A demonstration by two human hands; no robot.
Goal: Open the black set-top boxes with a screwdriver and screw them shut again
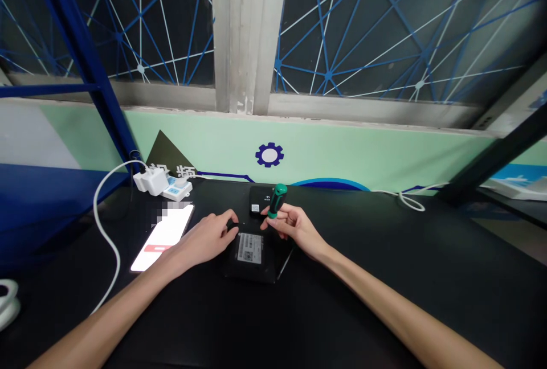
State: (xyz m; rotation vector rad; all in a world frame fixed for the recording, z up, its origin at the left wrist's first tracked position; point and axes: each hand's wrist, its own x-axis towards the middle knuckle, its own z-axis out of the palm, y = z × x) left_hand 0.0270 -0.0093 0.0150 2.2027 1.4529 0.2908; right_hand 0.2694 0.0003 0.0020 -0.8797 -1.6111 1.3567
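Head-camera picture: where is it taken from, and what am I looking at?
There is no robot here: a camera worn on a person's head looks forward and down at their own work. The bare right hand holds a screwdriver-like tool with a green-capped handle; its tip isn't visible. The left hand is at the back left corner of a labelled black device. A small black box lies just beyond. To the left on the black table are a lit phone and a white power strip.

Apparently a workshop: bench (427, 244), screwdriver (278, 200)
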